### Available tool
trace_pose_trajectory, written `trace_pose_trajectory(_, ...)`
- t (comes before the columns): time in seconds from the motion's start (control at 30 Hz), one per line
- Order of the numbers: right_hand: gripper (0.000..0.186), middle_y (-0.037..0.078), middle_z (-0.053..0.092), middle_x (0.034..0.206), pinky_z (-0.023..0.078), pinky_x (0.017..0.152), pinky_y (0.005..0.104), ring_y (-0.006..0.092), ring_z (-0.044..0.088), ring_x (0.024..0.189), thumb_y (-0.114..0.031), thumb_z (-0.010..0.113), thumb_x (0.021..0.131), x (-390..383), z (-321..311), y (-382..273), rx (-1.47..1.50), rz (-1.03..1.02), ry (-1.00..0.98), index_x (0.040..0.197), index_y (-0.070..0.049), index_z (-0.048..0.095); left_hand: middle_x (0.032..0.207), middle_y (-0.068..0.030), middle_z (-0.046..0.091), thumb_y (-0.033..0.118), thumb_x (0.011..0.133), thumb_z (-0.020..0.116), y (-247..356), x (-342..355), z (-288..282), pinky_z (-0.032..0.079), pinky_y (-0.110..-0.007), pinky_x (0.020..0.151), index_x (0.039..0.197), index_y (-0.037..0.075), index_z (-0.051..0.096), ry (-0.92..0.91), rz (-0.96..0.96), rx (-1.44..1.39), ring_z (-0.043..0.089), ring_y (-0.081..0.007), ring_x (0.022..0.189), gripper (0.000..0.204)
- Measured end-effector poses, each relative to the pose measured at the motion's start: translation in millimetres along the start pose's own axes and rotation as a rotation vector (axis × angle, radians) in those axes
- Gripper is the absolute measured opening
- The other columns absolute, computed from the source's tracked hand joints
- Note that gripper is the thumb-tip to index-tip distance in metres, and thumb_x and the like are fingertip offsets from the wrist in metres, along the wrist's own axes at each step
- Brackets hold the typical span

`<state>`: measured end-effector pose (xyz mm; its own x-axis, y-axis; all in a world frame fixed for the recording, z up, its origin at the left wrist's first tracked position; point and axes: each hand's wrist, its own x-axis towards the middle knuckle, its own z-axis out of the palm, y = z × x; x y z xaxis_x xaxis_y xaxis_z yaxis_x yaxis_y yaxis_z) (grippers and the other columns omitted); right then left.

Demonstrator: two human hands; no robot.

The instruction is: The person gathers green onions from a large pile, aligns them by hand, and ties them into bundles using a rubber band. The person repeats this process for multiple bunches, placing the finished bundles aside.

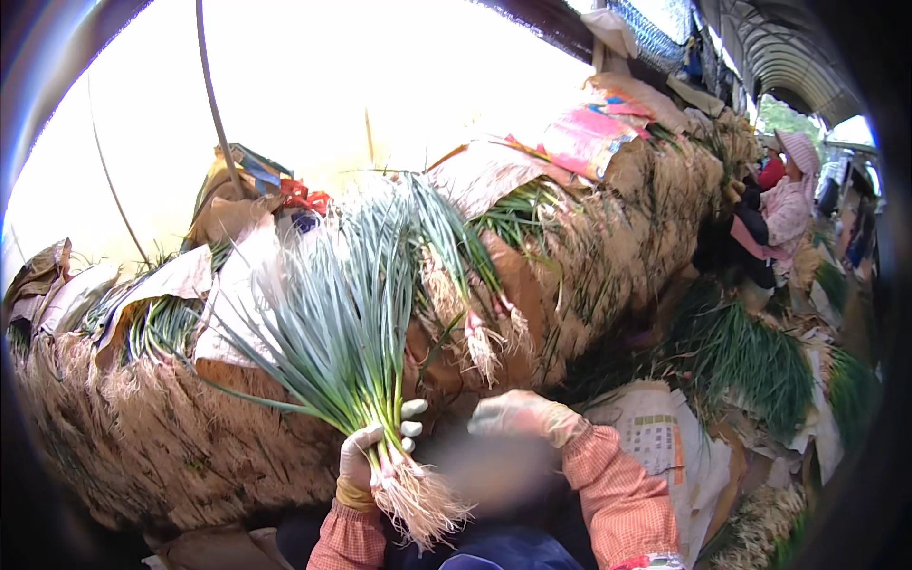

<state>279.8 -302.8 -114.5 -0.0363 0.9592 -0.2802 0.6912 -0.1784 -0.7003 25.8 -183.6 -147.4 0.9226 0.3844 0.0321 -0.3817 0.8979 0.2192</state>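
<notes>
A large bunch of green onions (366,313) fans upward from my gloved left hand (366,458). The fingers are wrapped round the white stems just above the pale, stringy roots. My gloved right hand (518,416) hovers a short way to the right of the bunch, fingers stretched toward the left and apart from it; I see nothing held there. A smaller group of green onions (465,275) lies behind the bunch, its roots hanging over the front of the pile.
A long stacked pile of green onions (180,446), roots outward, runs from left to far right. Paper sheets (499,176) lie over it. More green onions (746,356) rest on the right beside a printed paper sack (655,437). A person (788,204) in pink works farther along.
</notes>
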Motion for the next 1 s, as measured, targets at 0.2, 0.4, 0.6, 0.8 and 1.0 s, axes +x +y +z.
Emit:
trace_pose_trajectory(0.2,0.043,0.012,0.064,0.065,0.051,0.058,0.0418,0.0263,0.064,0.058,-0.045,0.055,0.096,56.9,-65.1,-3.5,-0.087,0.110,0.774,0.094,-0.003,0.058,0.111,-0.0198,0.063,0.022,0.085,0.062,0.5,30.9,31.0,0.052,-0.038,0.090,0.125,-0.012,0.050,-0.125,0.282,0.284,0.064,-0.0277,0.099,0.053)
trace_pose_trajectory(0.4,0.038,0.016,0.066,0.071,0.050,0.058,0.0440,0.0287,0.062,0.057,-0.042,0.054,0.096,30.4,-7.8,-45.3,-0.376,-0.194,0.698,0.102,-0.005,0.064,0.095,-0.0277,0.067,0.019,0.094,0.050,3.4,53.7,10.4,0.058,-0.043,0.086,0.128,-0.020,0.044,-0.093,0.118,0.174,0.070,-0.0336,0.087,0.052)
trace_pose_trajectory(0.6,0.049,0.004,0.063,0.069,0.043,0.044,0.0248,0.0092,0.054,0.048,-0.049,0.058,0.095,46.7,-27.5,-42.7,0.641,-0.068,0.369,0.110,-0.002,0.061,0.094,-0.0246,0.067,0.018,0.094,0.050,-18.3,52.5,21.0,0.054,-0.059,0.083,0.115,-0.008,0.057,0.219,0.281,0.127,0.068,-0.0417,0.084,0.035)
trace_pose_trajectory(0.8,0.020,0.000,0.062,0.078,0.043,0.042,0.0194,0.0061,0.057,0.060,-0.018,0.067,0.093,90.2,10.9,-54.3,0.979,-0.215,0.471,0.101,-0.001,0.059,0.077,-0.0221,0.068,0.015,0.091,0.050,-22.6,41.1,31.2,0.059,-0.052,0.072,0.099,-0.007,0.063,0.211,0.236,0.080,0.067,-0.0402,0.067,0.026)
trace_pose_trajectory(1.0,0.018,0.002,0.062,0.066,0.046,0.050,0.0194,0.0062,0.054,0.056,-0.021,0.059,0.098,56.9,15.1,-14.5,1.261,-0.769,0.708,0.092,-0.005,0.065,0.089,-0.0242,0.068,0.015,0.090,0.054,-22.9,52.1,-3.7,0.061,-0.045,0.065,0.105,-0.007,0.061,0.139,0.304,0.214,0.069,-0.0330,0.073,0.027)
